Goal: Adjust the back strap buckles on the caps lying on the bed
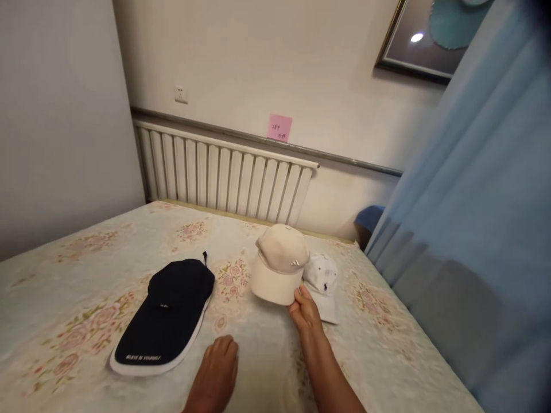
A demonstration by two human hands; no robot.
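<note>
My right hand (306, 311) grips the brim of a beige baseball cap (280, 259) and holds it tilted just above the bed. A white cap (322, 276) lies partly behind it, to the right. A dark navy cap (170, 312) with a white-edged brim lies flat to the left. My left hand (216, 371) rests palm down on the floral bedsheet (86, 298), near the navy cap's brim, holding nothing.
A white radiator (224, 178) runs along the far wall behind the bed. A pink note (279, 127) is stuck above it. Blue curtain fabric (473, 229) hangs close along the bed's right side.
</note>
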